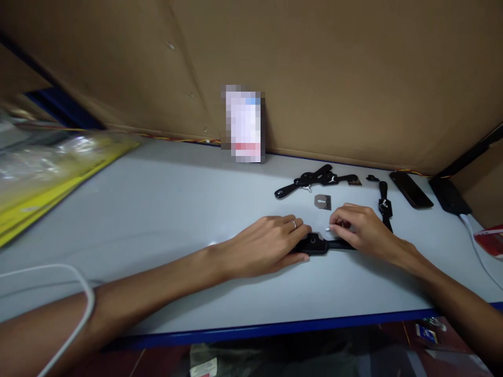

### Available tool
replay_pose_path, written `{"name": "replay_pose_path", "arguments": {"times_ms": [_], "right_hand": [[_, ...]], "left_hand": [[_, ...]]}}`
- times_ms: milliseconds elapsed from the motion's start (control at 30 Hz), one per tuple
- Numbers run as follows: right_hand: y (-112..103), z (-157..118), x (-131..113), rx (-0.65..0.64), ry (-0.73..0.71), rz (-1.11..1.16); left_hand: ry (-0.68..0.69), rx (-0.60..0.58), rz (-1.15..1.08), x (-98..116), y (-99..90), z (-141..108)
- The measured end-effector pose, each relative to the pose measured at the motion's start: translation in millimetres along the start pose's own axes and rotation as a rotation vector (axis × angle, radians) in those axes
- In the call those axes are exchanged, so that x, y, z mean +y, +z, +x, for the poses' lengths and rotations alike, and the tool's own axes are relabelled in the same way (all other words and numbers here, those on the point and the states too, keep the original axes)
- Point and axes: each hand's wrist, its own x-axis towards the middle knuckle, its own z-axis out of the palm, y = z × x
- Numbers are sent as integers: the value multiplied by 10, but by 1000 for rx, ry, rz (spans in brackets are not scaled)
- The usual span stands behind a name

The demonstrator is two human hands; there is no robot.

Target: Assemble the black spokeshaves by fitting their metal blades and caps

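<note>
Your left hand [269,243], half closed, grips 1 black tool [316,244]; your right hand [363,229], nearly closed, pinches 1 silvery piece [328,229].

Pale grey flat tabletop [168,204]: broad open stretch, left centre; open strip, lower centre.
Barrier, top of frame: upright brown board wall [334,78].
Obstacles, far left: clear plastic wrapping [23,167] over yellow sheet [19,220]; lower left: thin white cable loop [88,296]; upper right: overlapping glossy black double-handled tools [285,191]; far right: dark rectangular phone [411,189].
Between left hand [271,243] and right hand [359,228]: narrow gap.
</note>
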Motion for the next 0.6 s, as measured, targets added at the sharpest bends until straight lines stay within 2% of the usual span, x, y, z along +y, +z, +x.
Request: {"name": "replay_pose_path", "arguments": {"times_ms": [100, 267, 433, 600], "right_hand": [[22, 31, -51, 61, 110, 268], [60, 47, -143, 85, 220, 490], [114, 59, -45, 150, 274, 418], [97, 97, 96, 149, 334, 421]], "left_hand": [[0, 1, 6, -1, 3, -2], [2, 12, 19, 5, 2, 6], [-2, 9, 19, 1, 3, 10], [-2, 7, 22, 6, -13, 10]]}}
